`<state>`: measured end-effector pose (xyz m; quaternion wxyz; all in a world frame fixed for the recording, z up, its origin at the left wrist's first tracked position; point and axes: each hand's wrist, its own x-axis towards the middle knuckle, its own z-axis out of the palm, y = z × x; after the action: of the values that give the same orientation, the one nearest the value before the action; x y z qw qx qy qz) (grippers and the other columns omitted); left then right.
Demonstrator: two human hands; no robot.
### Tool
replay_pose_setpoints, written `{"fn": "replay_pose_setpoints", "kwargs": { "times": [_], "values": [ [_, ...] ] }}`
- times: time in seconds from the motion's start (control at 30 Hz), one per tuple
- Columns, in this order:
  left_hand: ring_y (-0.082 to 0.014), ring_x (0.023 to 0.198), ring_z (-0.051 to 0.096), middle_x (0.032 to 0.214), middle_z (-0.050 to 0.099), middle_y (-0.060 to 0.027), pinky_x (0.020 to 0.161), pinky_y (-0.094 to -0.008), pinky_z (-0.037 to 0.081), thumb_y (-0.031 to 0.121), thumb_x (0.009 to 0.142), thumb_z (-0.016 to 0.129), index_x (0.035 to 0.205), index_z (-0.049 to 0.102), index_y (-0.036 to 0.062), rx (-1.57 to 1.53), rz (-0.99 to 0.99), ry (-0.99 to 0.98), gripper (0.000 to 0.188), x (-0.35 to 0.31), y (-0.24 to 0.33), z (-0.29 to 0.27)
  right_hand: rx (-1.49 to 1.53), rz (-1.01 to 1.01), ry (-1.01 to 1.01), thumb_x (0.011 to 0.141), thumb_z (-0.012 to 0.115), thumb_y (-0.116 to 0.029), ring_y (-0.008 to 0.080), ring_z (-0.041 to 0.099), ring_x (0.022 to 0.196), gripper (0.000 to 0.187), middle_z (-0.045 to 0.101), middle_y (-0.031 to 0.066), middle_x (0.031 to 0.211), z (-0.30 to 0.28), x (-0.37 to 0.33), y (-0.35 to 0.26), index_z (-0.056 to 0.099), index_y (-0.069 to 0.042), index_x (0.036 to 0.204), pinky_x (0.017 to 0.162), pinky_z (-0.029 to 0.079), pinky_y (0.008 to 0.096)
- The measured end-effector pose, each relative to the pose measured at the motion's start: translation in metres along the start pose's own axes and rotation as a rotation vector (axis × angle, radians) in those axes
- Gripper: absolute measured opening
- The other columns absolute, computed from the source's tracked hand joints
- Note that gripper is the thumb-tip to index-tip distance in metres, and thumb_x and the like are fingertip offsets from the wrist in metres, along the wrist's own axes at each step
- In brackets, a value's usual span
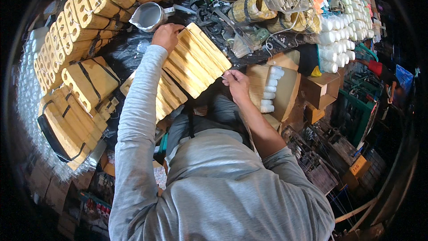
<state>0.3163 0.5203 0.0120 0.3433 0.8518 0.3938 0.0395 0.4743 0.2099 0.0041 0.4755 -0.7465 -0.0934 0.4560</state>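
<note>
In front of me lies a yellow grooved block (196, 60), its long channels facing up, that looks like a mould half. My left hand (166, 36) is closed at its far left corner, with some fingers hidden. At the near right corner, my right hand (237, 84) is pinched; whatever sits between the fingertips is too small to make out. A second yellow grooved block (170, 96) lies beside the first, partly behind my left forearm. Just beyond my left hand stands a grey metal pouring pot (148, 16) with a side handle.
Strapped yellow blocks with holes (73, 22) are stacked at the left. Brushes (245, 44) and dark straps (207, 11) clutter the far bench. Cardboard boxes (290, 93), one holding white cylinders (270, 90), stand at the right. Another person (385, 78) is at the far right.
</note>
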Motion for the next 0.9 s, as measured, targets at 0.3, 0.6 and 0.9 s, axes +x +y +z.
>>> {"fn": "replay_pose_setpoints", "kwargs": {
  "times": [0.3,0.6,0.9],
  "values": [
    [-0.0414,0.107,0.070,0.118,0.075,-0.0188,0.095,-0.0466,0.055,0.008,0.097,0.064,0.121,0.076,0.0087,-0.050,-0.025,0.030,0.027,-0.004,-0.001,-0.001,-0.401,-0.241,0.152,0.096,0.079,-0.022,0.0205,0.068,0.085,0.027,0.073,0.0091,0.099,-0.001,-0.012,-0.017,0.074,0.000,0.110,0.076,0.054,0.0347],
    [-0.0384,0.101,0.073,0.108,0.077,-0.0203,0.093,-0.0440,0.056,0.007,0.095,0.066,0.122,0.075,0.0076,-0.176,-0.098,0.102,0.028,-0.015,0.006,-0.010,-0.954,-0.833,0.252,0.081,0.084,-0.016,0.0283,0.062,0.102,0.024,0.067,0.0079,0.102,0.015,-0.036,-0.033,0.076,-0.009,0.103,0.095,0.041,0.0464],
    [-0.0260,0.089,0.076,0.096,0.079,-0.0135,0.085,-0.0376,0.058,0.012,0.090,0.078,0.123,0.075,0.0062,-0.287,-0.196,0.205,0.033,-0.018,-0.002,-0.001,-0.917,-0.724,0.176,0.085,0.079,-0.022,0.0297,0.064,0.093,0.009,0.069,0.0045,0.088,0.016,-0.031,-0.018,0.077,-0.014,0.082,0.091,0.040,0.0509]
  ]
}}
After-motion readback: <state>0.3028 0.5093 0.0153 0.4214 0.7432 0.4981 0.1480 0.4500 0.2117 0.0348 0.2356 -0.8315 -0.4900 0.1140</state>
